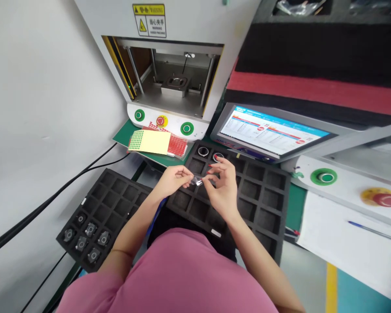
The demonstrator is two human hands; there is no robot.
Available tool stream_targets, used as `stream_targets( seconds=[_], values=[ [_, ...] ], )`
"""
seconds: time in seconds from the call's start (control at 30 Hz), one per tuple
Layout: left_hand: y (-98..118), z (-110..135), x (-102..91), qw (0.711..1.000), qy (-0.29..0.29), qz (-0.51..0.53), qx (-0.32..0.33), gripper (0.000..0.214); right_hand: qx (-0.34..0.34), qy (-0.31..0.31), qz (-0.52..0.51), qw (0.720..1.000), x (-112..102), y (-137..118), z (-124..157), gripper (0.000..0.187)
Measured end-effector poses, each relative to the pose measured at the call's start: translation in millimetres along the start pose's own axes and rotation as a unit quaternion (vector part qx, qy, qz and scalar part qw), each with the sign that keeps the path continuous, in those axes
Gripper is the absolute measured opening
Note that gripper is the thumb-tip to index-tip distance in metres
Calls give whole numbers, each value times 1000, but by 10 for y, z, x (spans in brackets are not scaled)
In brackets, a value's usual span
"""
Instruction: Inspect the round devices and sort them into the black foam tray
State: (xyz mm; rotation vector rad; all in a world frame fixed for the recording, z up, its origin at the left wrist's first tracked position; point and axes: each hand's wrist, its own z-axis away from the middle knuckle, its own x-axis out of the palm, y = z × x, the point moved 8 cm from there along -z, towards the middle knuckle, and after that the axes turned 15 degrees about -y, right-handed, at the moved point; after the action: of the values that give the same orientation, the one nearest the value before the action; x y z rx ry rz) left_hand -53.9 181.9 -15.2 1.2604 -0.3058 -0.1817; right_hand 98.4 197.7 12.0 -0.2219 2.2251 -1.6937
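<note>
Our foam tray (269,198) holds two discs (203,151) beyond our left grip (176,179) and right grip (224,184), both pinching a glossy piece (198,181).

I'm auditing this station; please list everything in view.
Shiny piece: one, clear, centre
Foam trays: two, black, centre and left
Round parts: two, dark, centre tray
Small parts: six, dark, left tray
Machine: one, white, top centre
Warning label: one, yellow and white, on machine
Control panel: one, white, right
Push buttons: three, green, machine and panel
Stop buttons: two, red, machine and panel
Sticker sheets: several, multicoloured, before machine
Monitor: one, grey, right
Layers: several, black and red, top right
Paper: count unclear, white, right
Pen: one, blue, on paper
Cables: several, black, left
Shirt: one, pink, bottom
Hands: two, bare, pinching shiny piece
</note>
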Motion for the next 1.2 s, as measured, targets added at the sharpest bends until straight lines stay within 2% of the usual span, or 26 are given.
stream_targets(
  seconds=[0.13,0.27,0.43,0.57,0.73,0.93,1.2],
  values=[
    [-76,-8,-213,998,0,-43,-36,9,-6,-41,44,998,159,168,-123,29],
    [-180,-88,-373,993,-10,-91,-70,10,-3,-87,91,992,296,328,-222,35],
    [-473,-319,-599,982,50,-160,-92,10,15,-103,143,984,459,673,-404,42],
    [-719,-432,-716,970,95,-194,-113,19,26,-99,186,977,516,882,-494,45],
    [-884,-434,-699,969,102,-185,-128,19,25,-49,224,973,317,838,-411,39],
    [-927,-415,-655,972,107,-168,-123,21,16,28,227,973,-29,621,-165,29],
    [-856,-449,-678,953,169,-220,-123,31,4,74,217,973,-151,455,33,23]
  ],
)
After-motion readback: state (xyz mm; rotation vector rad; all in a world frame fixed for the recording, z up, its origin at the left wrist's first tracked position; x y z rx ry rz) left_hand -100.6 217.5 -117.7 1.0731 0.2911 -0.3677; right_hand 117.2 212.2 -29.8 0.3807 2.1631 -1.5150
